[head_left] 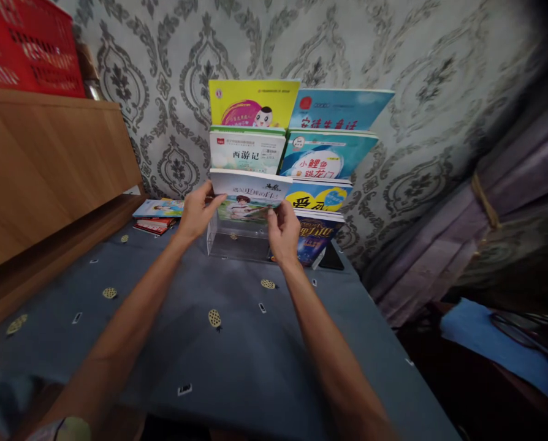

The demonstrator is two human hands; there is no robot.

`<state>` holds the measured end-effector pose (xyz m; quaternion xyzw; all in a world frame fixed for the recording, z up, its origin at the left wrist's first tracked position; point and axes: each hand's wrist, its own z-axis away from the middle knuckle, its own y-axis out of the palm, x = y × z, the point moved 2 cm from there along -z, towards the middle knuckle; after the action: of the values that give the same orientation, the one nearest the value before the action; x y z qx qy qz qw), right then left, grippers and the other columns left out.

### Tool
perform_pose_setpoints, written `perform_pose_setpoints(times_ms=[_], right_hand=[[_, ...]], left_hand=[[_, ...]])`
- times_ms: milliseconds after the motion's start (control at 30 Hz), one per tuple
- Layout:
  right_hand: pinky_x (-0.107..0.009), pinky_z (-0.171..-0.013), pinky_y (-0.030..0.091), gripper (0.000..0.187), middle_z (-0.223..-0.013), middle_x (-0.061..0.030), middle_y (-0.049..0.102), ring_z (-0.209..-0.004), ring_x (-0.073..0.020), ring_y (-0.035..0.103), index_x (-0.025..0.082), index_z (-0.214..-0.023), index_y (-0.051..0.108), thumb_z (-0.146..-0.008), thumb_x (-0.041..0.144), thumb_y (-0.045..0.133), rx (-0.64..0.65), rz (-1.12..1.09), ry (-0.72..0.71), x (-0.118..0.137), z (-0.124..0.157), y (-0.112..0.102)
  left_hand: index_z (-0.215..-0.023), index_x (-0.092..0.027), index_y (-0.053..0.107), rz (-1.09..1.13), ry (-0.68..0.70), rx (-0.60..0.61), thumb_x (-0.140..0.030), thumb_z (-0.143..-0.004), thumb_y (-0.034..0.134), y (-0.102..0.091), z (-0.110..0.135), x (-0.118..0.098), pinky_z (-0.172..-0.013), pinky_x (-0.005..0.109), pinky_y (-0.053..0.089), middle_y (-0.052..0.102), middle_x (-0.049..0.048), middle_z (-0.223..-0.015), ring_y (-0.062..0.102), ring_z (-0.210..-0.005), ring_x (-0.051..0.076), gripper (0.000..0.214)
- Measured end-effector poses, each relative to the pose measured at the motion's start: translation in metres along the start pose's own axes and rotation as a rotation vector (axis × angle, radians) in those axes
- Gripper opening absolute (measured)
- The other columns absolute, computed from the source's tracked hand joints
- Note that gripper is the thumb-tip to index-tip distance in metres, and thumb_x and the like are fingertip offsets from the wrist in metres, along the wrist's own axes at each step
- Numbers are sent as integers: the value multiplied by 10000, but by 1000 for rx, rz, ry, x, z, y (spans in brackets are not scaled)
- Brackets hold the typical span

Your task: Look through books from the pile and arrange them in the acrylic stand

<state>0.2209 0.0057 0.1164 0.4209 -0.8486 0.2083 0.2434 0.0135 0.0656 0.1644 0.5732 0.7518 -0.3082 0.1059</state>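
A clear tiered rack (219,242) stands at the back of the table against the wall, with picture books in two columns. Both hands grip a white-covered book (251,193) at the left column's third tier. My left hand (198,211) pinches its left edge. My right hand (283,231) holds its lower right corner. Above it sit a white book (246,152) and a yellow book (253,103). The right column holds blue books (331,156), a yellow-blue one (320,197) and a dark one (313,236). The slot under the held book looks empty.
A blue-grey patterned cloth (200,343) covers the table. A few books (159,214) lie flat at the back left. A wooden cabinet (44,165) with a red crate (26,46) on top stands left. Purple curtains (485,220) hang right, past the table edge.
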Motion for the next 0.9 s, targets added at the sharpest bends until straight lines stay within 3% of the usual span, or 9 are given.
perform_pose_setpoints(times_ms=[267, 500, 700, 900], right_hand=[[-453, -916, 552, 403, -1210, -103, 634, -1086, -253, 630, 283, -1404, 440, -1037, 403, 324, 55, 61, -74, 0, -3, 2], [-504, -976, 543, 443, -1321, -121, 600, -1176, -271, 600, 301, -1467, 369, -1026, 343, 366, 100, 29, -98, 6, -4, 6], [-504, -1039, 516, 545, -1405, -112, 543, -1273, -273, 546, 315, -1546, 243, -1018, 323, 379, 135, -15, -123, 9, -6, 8], [-486, -1045, 524, 554, -1422, -112, 534, -1292, -261, 542, 300, -1555, 237, -1021, 343, 379, 175, -58, -137, 5, -4, 12]], left_hand=[[-1015, -163, 632, -8, 53, -19, -371, -899, 622, -1, -7, 4, -746, 290, 551, 713, 48, -918, 678, -856, 181, 238], [-1031, -171, 643, 13, 43, -2, -355, -899, 623, -1, -11, 15, -754, 308, 561, 725, 66, -939, 686, -871, 196, 227], [-1003, -171, 643, 8, 40, -14, -380, -904, 631, -7, -9, 14, -750, 301, 563, 714, 56, -898, 678, -876, 196, 232], [-936, -176, 631, -50, 15, -28, -370, -882, 643, -8, -6, 21, -728, 291, 542, 717, 51, -866, 672, -834, 196, 201]])
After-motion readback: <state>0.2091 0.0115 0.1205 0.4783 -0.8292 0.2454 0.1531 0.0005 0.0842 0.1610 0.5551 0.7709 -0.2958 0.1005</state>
